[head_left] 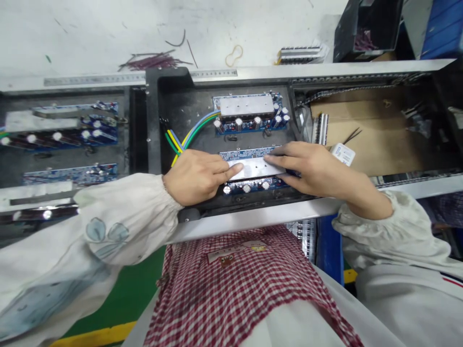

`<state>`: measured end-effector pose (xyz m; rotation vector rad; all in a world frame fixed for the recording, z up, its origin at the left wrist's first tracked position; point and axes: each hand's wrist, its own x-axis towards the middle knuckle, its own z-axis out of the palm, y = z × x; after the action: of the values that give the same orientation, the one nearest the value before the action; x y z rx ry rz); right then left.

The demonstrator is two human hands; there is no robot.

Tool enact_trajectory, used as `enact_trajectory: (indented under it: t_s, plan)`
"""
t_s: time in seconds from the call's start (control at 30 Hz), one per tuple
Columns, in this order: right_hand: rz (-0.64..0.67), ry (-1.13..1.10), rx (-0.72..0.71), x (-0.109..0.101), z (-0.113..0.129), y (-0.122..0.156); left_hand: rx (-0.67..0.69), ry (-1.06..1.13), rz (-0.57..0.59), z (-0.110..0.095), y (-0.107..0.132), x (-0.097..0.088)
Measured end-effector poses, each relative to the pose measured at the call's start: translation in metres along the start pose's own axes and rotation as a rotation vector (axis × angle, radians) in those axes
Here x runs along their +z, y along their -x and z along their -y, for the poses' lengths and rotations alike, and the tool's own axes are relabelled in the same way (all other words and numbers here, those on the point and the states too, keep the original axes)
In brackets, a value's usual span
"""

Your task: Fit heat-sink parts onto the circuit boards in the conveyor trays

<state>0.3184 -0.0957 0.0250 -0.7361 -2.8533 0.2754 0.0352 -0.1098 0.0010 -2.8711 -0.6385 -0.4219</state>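
Observation:
A circuit board (257, 166) with a flat silver metal plate and a row of round capacitors lies in the near half of a black tray (177, 101). My left hand (197, 177) is closed at its left end, thumb resting on the metal plate. At the right end my right hand (307, 166) grips the same board, fingers on its upper side and thumb near the lower edge. Parts of both ends are hidden under my fingers. A second board (246, 107) of the same kind sits farther back in the tray, with blue, yellow and green wires (195, 130) leading left.
Another black tray with boards (61, 123) stands at the left. To the right, brown cardboard (361, 140) lines a bay holding a small white box (343, 154). Behind are a ruler (94, 80), purple strips (155, 60) and a dark bin (369, 29). A metal rail (253, 219) runs in front.

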Motion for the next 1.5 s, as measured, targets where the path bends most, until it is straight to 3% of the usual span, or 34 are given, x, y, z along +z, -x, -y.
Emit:
enact_trajectory:
  t_s: [0.27, 0.5, 0.63, 0.8, 1.03, 1.13, 1.5]
  plan:
    - [0.083, 0.184, -0.001, 0.002, 0.006, -0.010, 0.003, 0.015, 0.004, 0.000, 0.000, 0.001]
    - [0.237, 0.145, 0.030, -0.007, 0.007, -0.019, -0.007, 0.043, 0.061, 0.001, 0.000, 0.001]
    - [0.210, 0.143, 0.072, -0.005, 0.009, -0.023, 0.003, 0.024, 0.044, 0.001, 0.000, 0.000]
    - [0.186, 0.174, -0.043, -0.001, 0.004, -0.023, 0.022, 0.009, 0.003, 0.001, 0.000, 0.000]
    - [0.227, 0.137, -0.092, -0.005, -0.004, -0.024, 0.024, 0.066, -0.044, 0.000, -0.003, -0.002]
    - [0.253, 0.144, -0.153, -0.006, -0.005, -0.026, 0.015, 0.107, 0.003, 0.000, -0.003, -0.003]
    - [0.245, 0.136, -0.092, -0.006, -0.001, -0.026, -0.026, 0.156, -0.051, -0.001, 0.002, 0.003]
